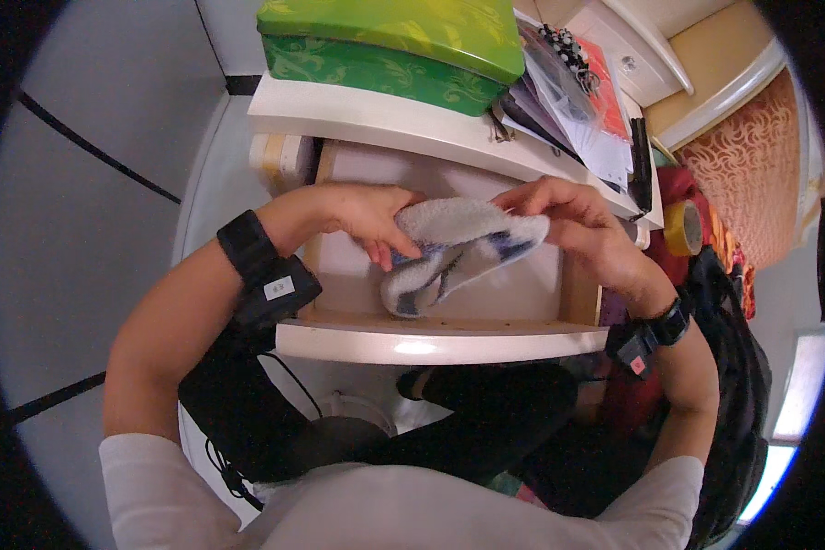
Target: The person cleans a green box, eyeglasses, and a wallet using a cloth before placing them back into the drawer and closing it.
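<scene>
A pale grey fuzzy cloth (454, 223) with blue and dark patches, loosely folded, is held between my two hands above a pulled-out drawer (440, 344). My left hand (375, 216) grips the cloth's left side, thumb and fingers around the fold. At its right corner, my right hand (577, 227) pinches the edge between thumb and fingers. The cloth's lower end hangs towards the drawer's front panel; whether it touches the drawer bottom I cannot tell. Beneath it the pale drawer floor shows. Both wrists wear black straps with small devices.
A green patterned tin box (385, 65) stands on the white cabinet top (357, 110). To its right lie papers and folders (577, 117) with a beaded item. A yellow tape roll (684, 227) and dark fabric (722, 330) are at the right. Grey panels (110, 227) rise at the left.
</scene>
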A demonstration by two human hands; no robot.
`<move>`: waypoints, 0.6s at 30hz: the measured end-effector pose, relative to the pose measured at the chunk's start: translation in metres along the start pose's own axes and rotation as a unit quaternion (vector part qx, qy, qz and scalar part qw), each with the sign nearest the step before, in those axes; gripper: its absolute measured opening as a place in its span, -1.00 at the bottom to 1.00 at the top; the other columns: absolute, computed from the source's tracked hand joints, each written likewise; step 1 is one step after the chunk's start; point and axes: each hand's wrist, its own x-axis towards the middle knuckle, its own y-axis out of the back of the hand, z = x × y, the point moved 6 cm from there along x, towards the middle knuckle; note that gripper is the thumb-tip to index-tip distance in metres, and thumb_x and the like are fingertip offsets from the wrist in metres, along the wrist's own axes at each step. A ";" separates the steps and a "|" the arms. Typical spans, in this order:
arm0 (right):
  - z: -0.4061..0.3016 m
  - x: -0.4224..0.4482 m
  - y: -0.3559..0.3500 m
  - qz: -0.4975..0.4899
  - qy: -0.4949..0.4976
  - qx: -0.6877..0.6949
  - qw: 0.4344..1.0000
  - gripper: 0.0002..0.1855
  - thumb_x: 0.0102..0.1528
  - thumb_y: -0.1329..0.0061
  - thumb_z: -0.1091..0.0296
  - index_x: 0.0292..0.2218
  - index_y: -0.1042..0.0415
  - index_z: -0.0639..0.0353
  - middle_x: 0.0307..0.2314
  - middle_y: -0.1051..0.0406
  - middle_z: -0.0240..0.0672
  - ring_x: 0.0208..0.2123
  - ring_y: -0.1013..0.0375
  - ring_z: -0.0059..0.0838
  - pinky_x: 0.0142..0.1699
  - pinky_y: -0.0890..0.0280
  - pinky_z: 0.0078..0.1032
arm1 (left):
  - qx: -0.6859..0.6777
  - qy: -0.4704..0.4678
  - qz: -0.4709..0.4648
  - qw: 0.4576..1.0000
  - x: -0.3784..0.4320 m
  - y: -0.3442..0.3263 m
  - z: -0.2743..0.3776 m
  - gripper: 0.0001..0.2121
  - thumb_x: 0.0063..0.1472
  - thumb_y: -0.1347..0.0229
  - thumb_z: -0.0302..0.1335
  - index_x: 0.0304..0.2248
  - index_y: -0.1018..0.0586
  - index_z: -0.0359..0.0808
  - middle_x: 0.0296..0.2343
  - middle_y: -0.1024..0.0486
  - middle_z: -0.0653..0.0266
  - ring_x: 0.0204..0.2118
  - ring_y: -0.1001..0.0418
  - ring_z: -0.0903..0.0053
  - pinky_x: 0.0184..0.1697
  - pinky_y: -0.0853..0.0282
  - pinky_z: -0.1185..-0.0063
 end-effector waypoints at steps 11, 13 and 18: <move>0.031 -0.030 0.037 0.085 -0.036 -0.435 0.896 -0.77 -0.14 0.15 0.66 -0.36 -0.38 0.33 -0.32 -0.37 -0.17 -0.32 -0.37 -0.39 -0.24 -0.30 -0.56 | 0.089 -0.014 0.107 0.990 -0.027 0.025 0.036 -0.68 0.10 -0.09 -0.31 -0.24 -0.38 -0.36 -0.51 -0.40 0.27 -0.60 -0.44 0.59 -0.56 -0.34 0.67; 0.048 -0.023 0.035 0.030 -0.002 -0.566 0.824 -0.57 -0.11 0.16 0.66 -0.13 -0.28 0.25 -0.18 -0.28 -0.03 -0.24 -0.35 -0.08 -0.13 -0.29 -0.38 | 0.052 -0.016 0.189 0.980 -0.016 0.036 0.008 -0.63 0.10 -0.08 -0.32 -0.16 -0.33 -0.36 -0.39 -0.42 0.18 -0.50 -0.47 0.52 -0.46 -0.39 0.62; 0.060 -0.009 0.015 -0.105 -0.037 -0.577 0.809 -0.35 -0.09 0.14 0.61 0.07 -0.07 0.11 -0.02 -0.13 0.03 -0.04 -0.20 0.04 0.03 -0.17 -0.26 | 0.265 -0.042 0.155 0.951 -0.010 0.032 0.013 -0.52 0.08 -0.08 -0.34 -0.02 -0.26 -0.29 -0.16 -0.35 -0.02 -0.10 -0.33 0.29 -0.07 -0.26 0.49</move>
